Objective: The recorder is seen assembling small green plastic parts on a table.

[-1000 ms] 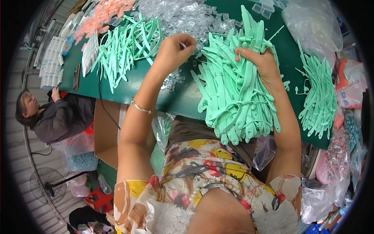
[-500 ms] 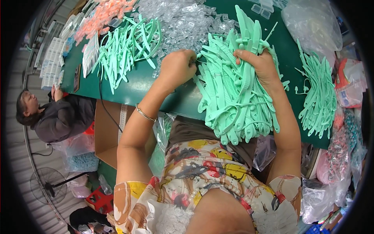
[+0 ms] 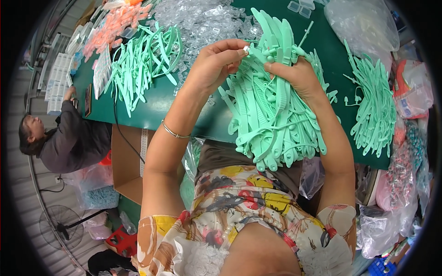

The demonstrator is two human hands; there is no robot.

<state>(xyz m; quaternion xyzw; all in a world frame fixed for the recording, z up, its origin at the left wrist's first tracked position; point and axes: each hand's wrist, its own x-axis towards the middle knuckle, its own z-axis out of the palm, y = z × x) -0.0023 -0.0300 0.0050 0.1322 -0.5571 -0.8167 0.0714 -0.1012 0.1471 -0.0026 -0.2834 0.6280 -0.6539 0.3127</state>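
My left hand [image 3: 215, 66] pinches a small clear plastic piece [image 3: 247, 49] between thumb and fingertips, right beside the upper ends of some straps. Wrapped round several mint-green plastic straps [image 3: 277, 43], my right hand [image 3: 298, 79] keeps them fanned with their ends pointing up and away from me. Beneath both hands lies a thick heap of the same ridged straps [image 3: 271, 119], hanging over the table's near edge. Behind my left hand spreads a pile of clear plastic pieces [image 3: 198, 27]. My right fingers are partly hidden behind the straps.
On the green table [image 3: 207, 122] lie another strap pile [image 3: 147, 62] at left, orange pieces [image 3: 115, 25] at far left and a strap bundle [image 3: 373, 106] at right. A clear bag [image 3: 361, 27] sits far right. A cardboard box [image 3: 126, 161] stands below; a co-worker [image 3: 69, 133] is at left.
My left hand has turned and shifted slightly right toward the strap ends, and the small clear piece now shows in its fingertips. My right hand still grips the straps.
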